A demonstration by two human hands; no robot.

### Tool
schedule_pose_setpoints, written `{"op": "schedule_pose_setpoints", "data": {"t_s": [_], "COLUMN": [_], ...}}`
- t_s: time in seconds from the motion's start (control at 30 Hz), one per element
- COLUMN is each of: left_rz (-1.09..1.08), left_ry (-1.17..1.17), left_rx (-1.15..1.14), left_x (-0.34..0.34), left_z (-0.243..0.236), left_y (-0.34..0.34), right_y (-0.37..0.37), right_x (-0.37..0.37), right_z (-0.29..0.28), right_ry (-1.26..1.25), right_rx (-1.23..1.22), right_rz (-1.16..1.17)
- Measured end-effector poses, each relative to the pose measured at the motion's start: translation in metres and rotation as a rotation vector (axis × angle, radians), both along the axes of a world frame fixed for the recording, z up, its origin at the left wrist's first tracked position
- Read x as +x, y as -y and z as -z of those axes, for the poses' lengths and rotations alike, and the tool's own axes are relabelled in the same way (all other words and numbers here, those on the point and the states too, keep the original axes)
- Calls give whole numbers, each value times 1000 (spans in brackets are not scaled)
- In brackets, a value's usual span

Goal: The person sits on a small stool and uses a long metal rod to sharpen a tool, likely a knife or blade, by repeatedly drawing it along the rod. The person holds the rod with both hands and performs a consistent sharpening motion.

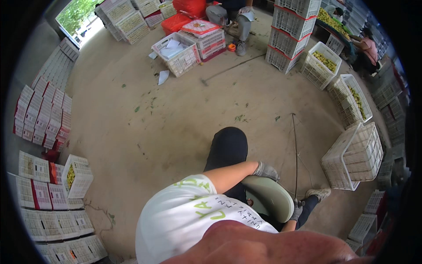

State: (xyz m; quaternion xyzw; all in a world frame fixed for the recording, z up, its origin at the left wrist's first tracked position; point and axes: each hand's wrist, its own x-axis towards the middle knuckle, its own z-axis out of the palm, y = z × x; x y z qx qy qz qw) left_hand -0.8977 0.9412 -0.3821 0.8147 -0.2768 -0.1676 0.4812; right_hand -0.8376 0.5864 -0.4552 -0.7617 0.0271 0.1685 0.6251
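Observation:
My left hand (266, 170), in a grey glove, closes over the far edge of a pale green, rounded plastic seat (274, 193) tilted against my lap. My right hand (297, 210), also gloved, is closed beside the seat's right rim. Running away from my right hand, a long thin metal rod (295, 154) lies over the floor with a short crosspiece at its far tip; its near end meets my right fingers. The underside of the seat and part of my right palm are hidden.
White crates (354, 156) line the right, some holding yellow-green fruit (324, 60). Tall crate stacks (290, 37) stand ahead; more crates (41, 114) fill the left. A second rod (235, 67) lies on the floor (176, 123). Other people (367, 48) work farther off.

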Motion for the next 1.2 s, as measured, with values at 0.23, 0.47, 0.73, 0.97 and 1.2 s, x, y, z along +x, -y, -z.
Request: {"op": "schedule_pose_setpoints", "data": {"t_s": [0.23, 0.47, 0.73, 0.97, 1.2], "left_rz": [-224, -96, 162, 225, 424], "left_ry": [-265, -271, -451, -528, -426], "left_rx": [-155, 375, 401, 352, 374], "left_x": [-31, -16, 11, 36, 76], "left_z": [-58, -166, -139, -145, -173], "left_y": [-7, 21, 36, 70, 230], "right_y": [-31, -49, -15, -8, 161], "right_x": [10, 40, 41, 78, 18], "right_z": [-56, -95, -39, -117, -221], "right_ry": [32, 100, 280, 29, 42], "right_rx": [71, 123, -169, -492, -300], "right_rz": [139, 186, 30, -131, 73]}}
